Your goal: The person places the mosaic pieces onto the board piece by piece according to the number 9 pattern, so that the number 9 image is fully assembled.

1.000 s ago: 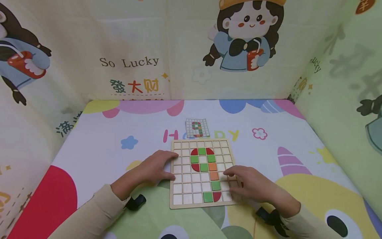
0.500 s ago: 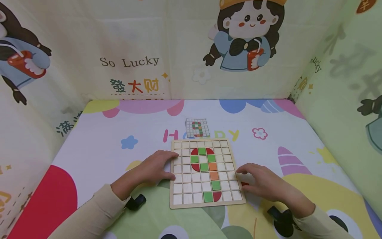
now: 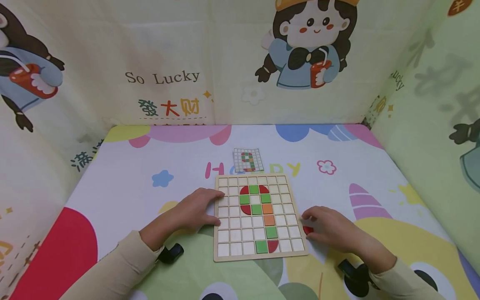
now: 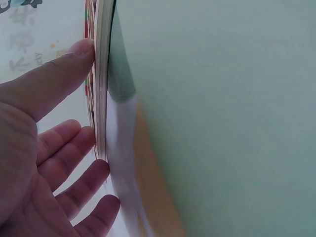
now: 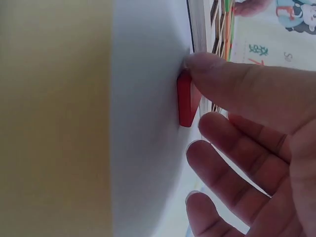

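A wooden grid board [image 3: 234, 236] lies flat on the table, with green, orange and dark red tiles set in its cells in the form of a 9. At the board's left edge, my left hand [image 3: 191, 210] rests its thumb and fingertips against the rim [image 4: 102, 74]. My right hand [image 3: 333, 227] is just off the right edge, thumb and index finger spread around a loose red tile [image 3: 308, 230] with a curved side. In the right wrist view, the thumb tip meets or overlaps one end of this red tile [image 5: 184, 101]; the other fingers are loosely bent, apart from it.
Behind the board lies a small printed card [image 3: 248, 161] with a coloured 9 on a grid. A patterned cloth [image 3: 180, 154] covers the table, and printed fabric walls [image 3: 232, 62] stand at the back and both sides.
My right hand has moved right from over the board to beside its right edge, and the loose red tile shows more between thumb and finger. The left hand stays in place.
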{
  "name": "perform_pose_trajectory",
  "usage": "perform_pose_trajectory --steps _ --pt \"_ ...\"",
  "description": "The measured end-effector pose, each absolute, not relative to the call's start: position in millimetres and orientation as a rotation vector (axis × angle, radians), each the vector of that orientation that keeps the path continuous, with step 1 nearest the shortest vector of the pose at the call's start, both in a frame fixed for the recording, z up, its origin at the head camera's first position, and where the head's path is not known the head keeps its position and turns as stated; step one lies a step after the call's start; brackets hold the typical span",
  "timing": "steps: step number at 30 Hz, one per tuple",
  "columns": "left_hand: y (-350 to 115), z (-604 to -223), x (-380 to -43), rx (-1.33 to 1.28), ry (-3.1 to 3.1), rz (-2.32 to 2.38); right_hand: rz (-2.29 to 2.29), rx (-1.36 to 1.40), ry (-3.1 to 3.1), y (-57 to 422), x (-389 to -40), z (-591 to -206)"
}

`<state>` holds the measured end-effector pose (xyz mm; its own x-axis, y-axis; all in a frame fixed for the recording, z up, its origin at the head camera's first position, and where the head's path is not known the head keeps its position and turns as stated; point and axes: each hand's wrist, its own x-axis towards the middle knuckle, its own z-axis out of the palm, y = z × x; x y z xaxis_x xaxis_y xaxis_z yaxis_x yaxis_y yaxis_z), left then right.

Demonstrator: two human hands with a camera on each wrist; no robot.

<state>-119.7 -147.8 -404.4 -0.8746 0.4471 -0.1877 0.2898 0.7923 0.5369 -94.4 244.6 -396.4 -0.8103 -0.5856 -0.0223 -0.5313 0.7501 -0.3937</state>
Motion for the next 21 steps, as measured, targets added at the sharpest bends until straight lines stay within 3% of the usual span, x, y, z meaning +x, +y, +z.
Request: perform_pose_trajectory --steps 21 --pt "-147.3 -406.7 -120.7 0.560 2.678 0.738 -0.560 -0.880 2.793 244.5 -100.7 -399.9"
